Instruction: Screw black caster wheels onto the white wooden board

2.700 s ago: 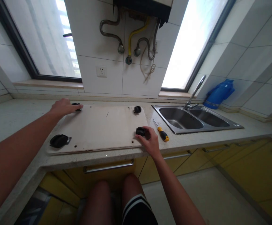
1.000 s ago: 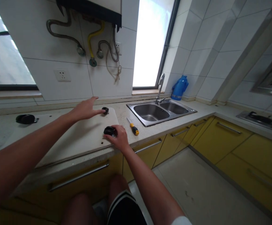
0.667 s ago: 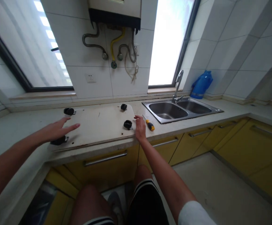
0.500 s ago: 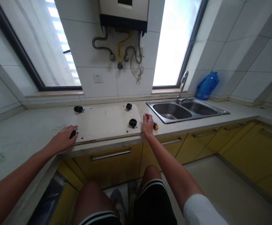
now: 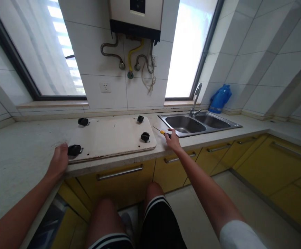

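A pale wooden board (image 5: 114, 135) lies flat on the counter, with a black caster wheel near each corner. My left hand (image 5: 58, 160) is at the board's left end, its fingers stretched along the edge beside the near-left caster (image 5: 74, 150). Whether its fingertips press on the board is hard to see. In my right hand (image 5: 173, 140) is a screwdriver (image 5: 162, 132), gripped by its yellow and black handle. Its thin shaft points left toward the board's right end, just apart from it. The near-right caster (image 5: 145, 137) is the closest wheel to the tip.
A double steel sink (image 5: 185, 123) with a tall faucet (image 5: 196, 100) is set into the counter at right. Behind it stands a blue plastic-wrapped object (image 5: 219, 98). Overhead on the wall hangs a water heater (image 5: 136, 20) with hoses. Yellow drawers (image 5: 121, 186) run below the counter.
My right hand has picked up the screwdriver from the counter and moved slightly right. My left hand has slid left off the near-left caster to the board's end.
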Demonstrator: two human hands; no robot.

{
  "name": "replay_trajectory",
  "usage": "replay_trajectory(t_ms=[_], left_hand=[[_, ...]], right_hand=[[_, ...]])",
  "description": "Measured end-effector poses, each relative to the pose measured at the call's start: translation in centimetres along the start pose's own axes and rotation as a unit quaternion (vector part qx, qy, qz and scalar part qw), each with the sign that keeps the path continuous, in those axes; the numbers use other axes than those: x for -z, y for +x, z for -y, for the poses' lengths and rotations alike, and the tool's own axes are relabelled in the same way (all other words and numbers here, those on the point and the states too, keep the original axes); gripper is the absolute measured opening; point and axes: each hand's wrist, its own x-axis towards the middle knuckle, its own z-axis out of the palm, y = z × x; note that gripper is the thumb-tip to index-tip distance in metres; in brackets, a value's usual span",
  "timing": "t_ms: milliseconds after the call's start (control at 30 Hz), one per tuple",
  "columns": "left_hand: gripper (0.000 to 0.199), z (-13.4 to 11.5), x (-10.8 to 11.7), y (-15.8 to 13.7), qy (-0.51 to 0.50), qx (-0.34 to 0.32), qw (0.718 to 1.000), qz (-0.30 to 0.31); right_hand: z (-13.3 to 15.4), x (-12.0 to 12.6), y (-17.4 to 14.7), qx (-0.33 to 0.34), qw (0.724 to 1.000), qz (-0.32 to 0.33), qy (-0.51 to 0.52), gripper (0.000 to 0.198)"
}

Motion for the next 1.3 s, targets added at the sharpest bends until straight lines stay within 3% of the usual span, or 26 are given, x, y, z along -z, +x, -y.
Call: replay_trajectory(t_ms=[167, 300, 567, 800, 1000, 1300], left_hand=[[0.090, 0.5, -0.2, -0.9, -0.025, 0.032, 0.999, -0.002], [0.089, 0.3, 0.0, -0.8, -0.029, 0.040, 0.999, 0.003], [0.076, 0.3, -0.1, -0.7, -0.033, 0.055, 0.998, 0.001], [0.079, 0.6, -0.3, -1.0, -0.054, 0.036, 0.998, -0.007], [0.081, 1.4, -0.6, -0.7, -0.063, 0.017, 0.998, 0.017], [0.080, 1.9, -0.8, -0.8, -0.030, 0.022, 0.999, 0.010]], right_hand=[[1.8, -3.1, 0.8, 0.013, 0.983, 0.015, 0.183, 0.043], [3.5, -4.1, 1.9, 0.045, 0.967, 0.018, 0.250, 0.046], [2.7, -5.1, 1.6, 0.113, 0.965, -0.061, 0.229, 0.044], [1.3, -8.3, 2.0, 0.077, 0.965, -0.026, 0.250, 0.043], [1.4, -9.2, 2.9, 0.017, 0.949, -0.027, 0.315, 0.045], [1.3, -9.1, 2.5, 0.051, 0.942, -0.018, 0.330, 0.042]])
